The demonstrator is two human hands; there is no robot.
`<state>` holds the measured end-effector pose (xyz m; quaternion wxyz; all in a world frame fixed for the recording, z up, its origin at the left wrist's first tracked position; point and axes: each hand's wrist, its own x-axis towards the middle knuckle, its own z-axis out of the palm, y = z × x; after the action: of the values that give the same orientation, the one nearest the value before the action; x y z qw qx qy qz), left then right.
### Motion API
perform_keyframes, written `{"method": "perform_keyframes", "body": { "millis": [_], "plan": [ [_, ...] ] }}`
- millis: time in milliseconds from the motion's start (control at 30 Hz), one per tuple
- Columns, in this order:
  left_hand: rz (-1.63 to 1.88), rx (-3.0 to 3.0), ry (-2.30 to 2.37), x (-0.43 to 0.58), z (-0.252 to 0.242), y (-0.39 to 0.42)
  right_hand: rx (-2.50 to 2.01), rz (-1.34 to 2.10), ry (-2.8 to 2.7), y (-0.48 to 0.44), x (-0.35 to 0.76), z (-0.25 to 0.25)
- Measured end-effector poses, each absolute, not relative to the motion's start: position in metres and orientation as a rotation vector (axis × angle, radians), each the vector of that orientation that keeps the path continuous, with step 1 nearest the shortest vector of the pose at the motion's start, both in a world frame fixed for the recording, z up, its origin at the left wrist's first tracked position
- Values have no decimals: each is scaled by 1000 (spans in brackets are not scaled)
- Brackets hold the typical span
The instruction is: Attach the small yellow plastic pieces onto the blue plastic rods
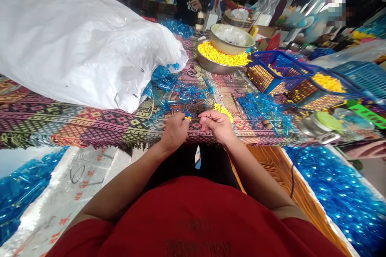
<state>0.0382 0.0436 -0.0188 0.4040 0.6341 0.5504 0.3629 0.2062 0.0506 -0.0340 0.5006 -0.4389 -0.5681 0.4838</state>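
Observation:
My left hand [175, 131] is closed near the table's front edge, with a small yellow plastic piece [187, 118] showing at its fingertips. A little to the right, my right hand [217, 125] has its thumb and forefinger pinched together; whatever they hold is too small to make out. Just behind the right hand lies a little heap of yellow pieces [223, 111]. Clear blue plastic pieces [189, 91] are scattered beyond both hands, and another pile of blue pieces [262, 110] lies to the right.
A big white sack [75, 44] covers the left of the patterned tablecloth [120, 122]. Farther back stands a metal bowl [211, 64] of yellow pieces with a smaller bowl [251, 42] on top. Blue baskets [268, 86] are at right. Foam boxes [90, 180] flank my lap. People sit beyond.

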Motion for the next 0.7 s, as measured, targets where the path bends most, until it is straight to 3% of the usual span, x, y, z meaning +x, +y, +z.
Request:
{"method": "perform_keyframes", "body": {
  "millis": [500, 700],
  "plan": [
    [696, 2130, 1534, 40, -13, 28, -1014, 385, -2024, 38, 205, -23],
    [692, 2240, 1476, 37, -19, 25, -920, 219, -2169, 33, 206, -17]
  ]
}}
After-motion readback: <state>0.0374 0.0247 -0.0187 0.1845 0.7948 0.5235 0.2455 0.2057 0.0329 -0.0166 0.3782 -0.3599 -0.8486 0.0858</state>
